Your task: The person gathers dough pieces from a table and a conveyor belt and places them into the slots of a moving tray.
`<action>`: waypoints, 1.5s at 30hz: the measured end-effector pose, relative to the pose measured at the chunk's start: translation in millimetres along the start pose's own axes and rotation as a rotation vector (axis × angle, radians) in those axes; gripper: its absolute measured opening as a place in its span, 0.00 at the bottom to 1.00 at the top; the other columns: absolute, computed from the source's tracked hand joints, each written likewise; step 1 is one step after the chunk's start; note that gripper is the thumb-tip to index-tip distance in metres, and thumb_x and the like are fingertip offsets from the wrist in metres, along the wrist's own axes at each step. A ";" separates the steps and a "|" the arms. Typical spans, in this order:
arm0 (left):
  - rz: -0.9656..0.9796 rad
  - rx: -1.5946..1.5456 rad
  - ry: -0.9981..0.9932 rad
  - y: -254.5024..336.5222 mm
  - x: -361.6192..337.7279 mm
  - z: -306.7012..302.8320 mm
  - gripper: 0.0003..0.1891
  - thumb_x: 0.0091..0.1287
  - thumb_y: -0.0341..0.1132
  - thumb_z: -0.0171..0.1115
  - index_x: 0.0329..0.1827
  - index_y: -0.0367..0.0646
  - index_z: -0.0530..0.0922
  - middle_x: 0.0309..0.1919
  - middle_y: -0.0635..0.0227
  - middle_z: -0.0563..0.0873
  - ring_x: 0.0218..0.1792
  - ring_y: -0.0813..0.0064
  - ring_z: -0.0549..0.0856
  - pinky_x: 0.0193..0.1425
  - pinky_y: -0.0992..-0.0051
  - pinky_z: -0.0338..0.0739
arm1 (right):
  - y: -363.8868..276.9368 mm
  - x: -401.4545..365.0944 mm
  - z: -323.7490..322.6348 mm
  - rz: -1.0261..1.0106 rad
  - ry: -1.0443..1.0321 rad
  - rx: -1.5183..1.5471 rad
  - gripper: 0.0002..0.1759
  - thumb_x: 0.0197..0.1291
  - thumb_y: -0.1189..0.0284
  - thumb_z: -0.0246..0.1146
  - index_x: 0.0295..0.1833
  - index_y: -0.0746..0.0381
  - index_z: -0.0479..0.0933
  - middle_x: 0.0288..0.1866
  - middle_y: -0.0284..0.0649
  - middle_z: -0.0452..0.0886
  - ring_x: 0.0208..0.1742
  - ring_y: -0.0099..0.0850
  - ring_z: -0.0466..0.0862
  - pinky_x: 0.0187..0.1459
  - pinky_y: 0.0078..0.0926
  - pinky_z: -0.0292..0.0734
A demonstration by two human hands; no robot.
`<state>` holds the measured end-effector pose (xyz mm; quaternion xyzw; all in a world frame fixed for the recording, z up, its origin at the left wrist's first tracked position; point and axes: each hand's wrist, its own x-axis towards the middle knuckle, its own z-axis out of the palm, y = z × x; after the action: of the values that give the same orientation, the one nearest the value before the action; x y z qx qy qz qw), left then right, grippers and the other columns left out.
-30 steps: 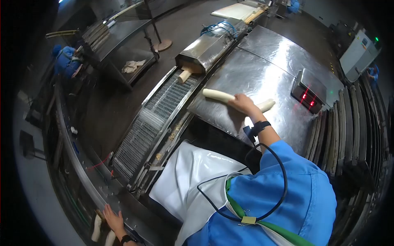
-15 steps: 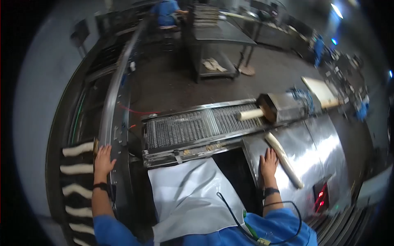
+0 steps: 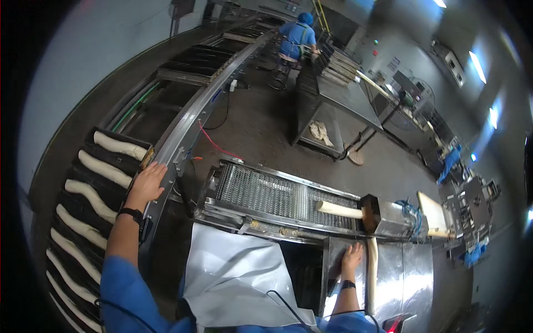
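Observation:
My left hand (image 3: 148, 182) lies with its fingers stretched out on the metal side rail (image 3: 183, 133) at the left. Beside it sits a dark tray (image 3: 83, 172) whose grooves hold several long pale dough strips (image 3: 89, 197). My right hand (image 3: 351, 258) rests open on the shiny metal table (image 3: 391, 272). Just right of its fingers lies a long dough roll (image 3: 372, 275), which I do not see it grip. Another dough roll (image 3: 338, 209) pokes out of a metal housing (image 3: 383, 216) onto the mesh conveyor belt (image 3: 261, 188).
A co-worker in blue (image 3: 297, 39) sits by the far end of the rail. Stacked trays (image 3: 338, 65) stand on a metal work table (image 3: 347, 100), with a cloth (image 3: 320, 133) on its lower shelf. A red cable (image 3: 219, 147) hangs near the rail.
My view has swung left and tilted. The dough roll on the conveyor juts out farther from the housing. Both hands remain flat, on the rail and on the metal table.

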<state>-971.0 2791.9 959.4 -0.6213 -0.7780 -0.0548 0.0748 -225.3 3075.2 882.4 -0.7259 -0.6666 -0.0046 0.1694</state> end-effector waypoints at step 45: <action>-0.012 0.091 -0.132 24.2 12.4 -19.0 0.37 0.55 0.30 0.65 0.71 0.43 0.64 0.69 0.60 0.69 0.71 0.52 0.64 0.76 0.63 0.57 | 66.7 -12.3 -115.2 0.059 -0.098 -0.210 0.38 0.43 0.60 0.72 0.64 0.55 0.72 0.73 0.55 0.58 0.67 0.52 0.68 0.67 0.38 0.66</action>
<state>-949.1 2805.7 980.2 -0.6150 -0.7866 0.0212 0.0512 -136.8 3030.7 972.1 -0.7584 -0.6482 -0.0339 0.0595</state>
